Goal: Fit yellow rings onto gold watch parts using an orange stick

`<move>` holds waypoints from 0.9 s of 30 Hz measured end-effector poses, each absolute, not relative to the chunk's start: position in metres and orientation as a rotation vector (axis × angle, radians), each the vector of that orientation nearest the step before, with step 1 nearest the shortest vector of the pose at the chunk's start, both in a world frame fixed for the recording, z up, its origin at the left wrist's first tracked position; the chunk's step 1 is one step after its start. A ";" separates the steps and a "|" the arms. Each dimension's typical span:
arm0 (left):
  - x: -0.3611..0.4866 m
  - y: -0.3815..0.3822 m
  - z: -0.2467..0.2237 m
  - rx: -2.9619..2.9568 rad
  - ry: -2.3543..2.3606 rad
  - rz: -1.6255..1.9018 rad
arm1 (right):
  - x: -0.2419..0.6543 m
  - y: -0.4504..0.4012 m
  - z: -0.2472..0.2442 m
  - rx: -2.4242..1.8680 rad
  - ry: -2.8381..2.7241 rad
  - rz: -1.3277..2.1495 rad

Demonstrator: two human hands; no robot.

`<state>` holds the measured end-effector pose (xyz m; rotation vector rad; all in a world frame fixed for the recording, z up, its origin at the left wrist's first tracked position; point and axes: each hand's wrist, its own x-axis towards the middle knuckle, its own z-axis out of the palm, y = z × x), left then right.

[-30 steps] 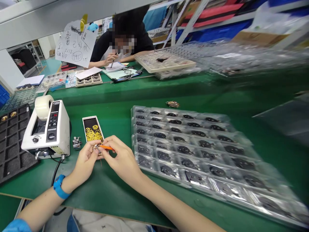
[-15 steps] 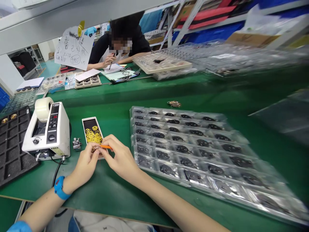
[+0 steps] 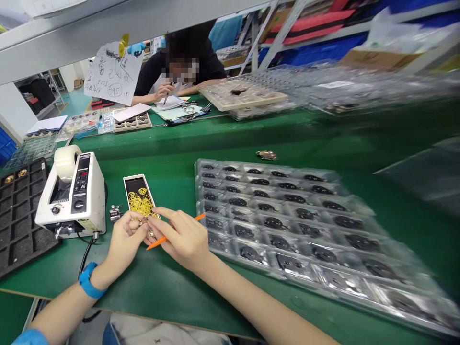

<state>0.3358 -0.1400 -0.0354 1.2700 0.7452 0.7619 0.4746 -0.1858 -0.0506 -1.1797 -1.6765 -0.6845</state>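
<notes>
My left hand (image 3: 126,239), with a blue band on its wrist, pinches a small shiny metal part (image 3: 151,234) mostly hidden by fingers. Against the same part lie the fingertips of my right hand (image 3: 187,238). That hand also grips a thin orange stick (image 3: 157,243), pointed at its lower end, slanting across under the fingers. Just beyond both hands stands a narrow white box (image 3: 134,184) with a dark inside, holding many yellow rings (image 3: 141,203). A small metal tally counter (image 3: 115,213) sits left of the box.
On the left are a white tape dispenser (image 3: 74,196) and a black compartment tray (image 3: 21,239). Stacked clear plastic trays (image 3: 273,273) with dark round parts fill the right. Behind them lies a loose metal piece (image 3: 266,155). Across the bench a person (image 3: 212,57) holds a pen.
The orange stick has swung from pointing at the part to lying slanted through my right hand, point toward me. My right fingers have shifted onto the metal part.
</notes>
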 end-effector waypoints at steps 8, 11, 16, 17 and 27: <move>0.336 -0.150 -0.037 1.308 0.789 0.824 | 0.478 -0.183 -0.057 -1.077 -1.719 -0.506; 0.338 -0.152 -0.037 1.347 0.834 0.884 | 0.476 -0.182 -0.056 -1.057 -1.702 -0.474; 0.339 -0.152 -0.039 1.378 0.836 0.914 | 0.475 -0.181 -0.056 -1.053 -1.680 -0.442; 0.338 -0.152 -0.040 1.385 0.840 0.913 | 0.475 -0.181 -0.057 -1.055 -1.685 -0.449; 0.336 -0.153 -0.038 1.396 0.833 0.830 | 0.479 -0.183 -0.056 -1.037 -1.782 -0.569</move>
